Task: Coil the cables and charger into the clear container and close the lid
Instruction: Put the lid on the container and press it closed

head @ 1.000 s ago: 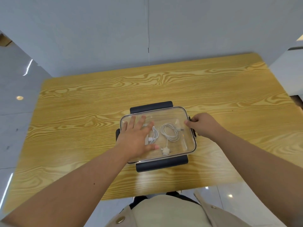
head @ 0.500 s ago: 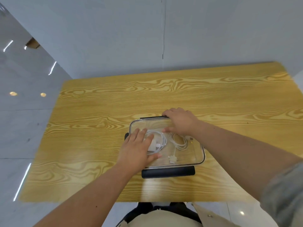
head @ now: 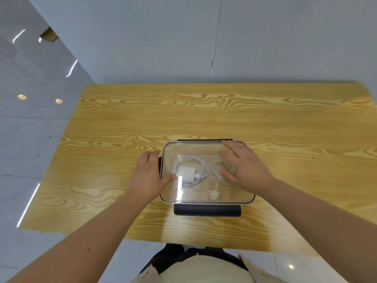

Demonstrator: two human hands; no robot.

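No readable branding anywhere, just a clear rounded-rectangle container [head: 206,172] with its glossy lid [head: 195,149] on and white charger [head: 186,174] plus coiled cables [head: 221,172] inside, sitting toward 6 o'clock on the wood-grain table [head: 204,115], left hand [head: 147,176] at its 9 o'clock edge and right hand [head: 245,167] flat, fingers spread, on top.

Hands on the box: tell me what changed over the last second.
The left hand slid off the lid to the box's left edge, thumb still on top. The right hand left the right-side clip and now lies flat on the lid. The charger and cables stayed coiled inside; near clip unchanged.
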